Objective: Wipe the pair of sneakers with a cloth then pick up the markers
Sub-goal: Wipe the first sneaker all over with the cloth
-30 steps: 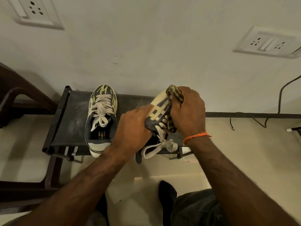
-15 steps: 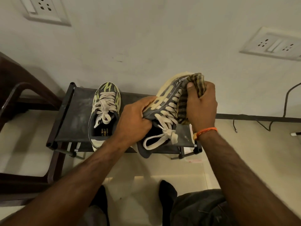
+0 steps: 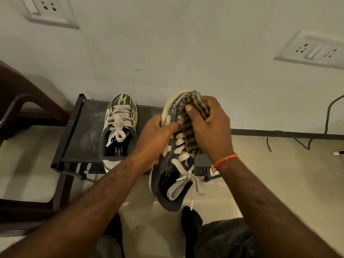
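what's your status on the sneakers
Left hand grips the raised sneaker. Right hand presses the cloth near its toe. Second sneaker sits on the rack. Nothing in the way.

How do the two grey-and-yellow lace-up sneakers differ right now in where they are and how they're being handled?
The left grey-and-yellow sneaker sits flat and untouched on the black rack; the right grey-and-yellow sneaker is lifted off it and tilted. The left hand grips only the right sneaker, while the right hand presses a brown checked cloth on its toe. Both have pale tied laces and toes towards the wall.
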